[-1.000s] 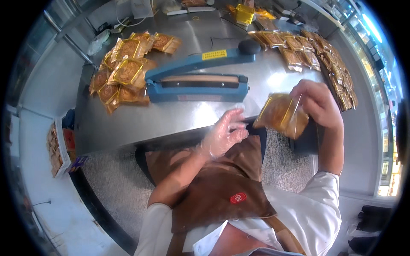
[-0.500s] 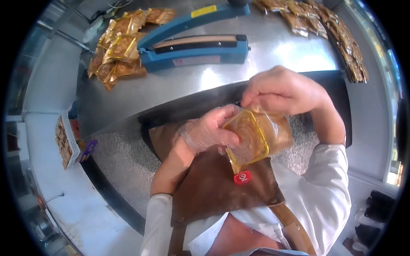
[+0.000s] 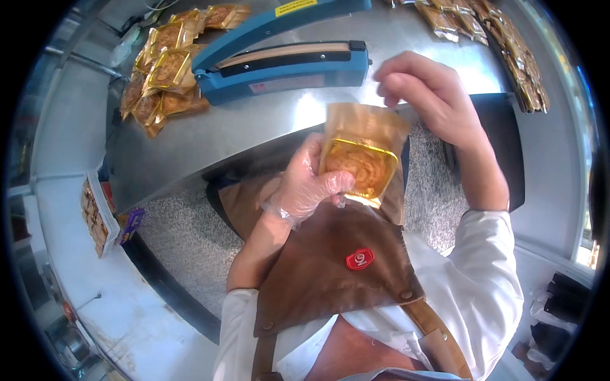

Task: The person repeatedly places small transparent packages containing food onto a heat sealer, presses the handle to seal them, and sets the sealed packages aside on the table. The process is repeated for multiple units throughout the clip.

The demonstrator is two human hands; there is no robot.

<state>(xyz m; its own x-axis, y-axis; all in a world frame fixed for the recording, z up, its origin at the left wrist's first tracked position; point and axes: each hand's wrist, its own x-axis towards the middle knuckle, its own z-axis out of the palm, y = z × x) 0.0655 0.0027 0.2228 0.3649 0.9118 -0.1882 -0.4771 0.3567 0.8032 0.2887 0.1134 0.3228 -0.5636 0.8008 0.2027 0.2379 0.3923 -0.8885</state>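
Observation:
My left hand (image 3: pixel 311 184), in a thin clear plastic glove, is closed on a clear-fronted pouch (image 3: pixel 365 120). Inside the pouch a round golden-brown pastry (image 3: pixel 359 166) sits in a gold tray, at the pouch's lower end. The pouch's upper part stands up flat above the tray; whether its top edge is open I cannot tell. My bare right hand (image 3: pixel 429 95) is raised beyond the pouch to the right, apart from it, fingers curled in with nothing visible in them. Nearest to it is the blue hand-lever heat sealer (image 3: pixel 286 79), its arm lifted.
Pouched pastries (image 3: pixel 168 66) are heaped left of the sealer on the steel table (image 3: pixel 254 127). More packed pastries (image 3: pixel 508 54) lie in rows at the far right. A white crate (image 3: pixel 101 213) of goods and a purple box (image 3: pixel 132 225) stand at the left.
My right hand has let go of the pouch's top and moved up and right. My left hand has turned the pouch upright, its tray now at the bottom. The sealer appears shifted slightly left in view.

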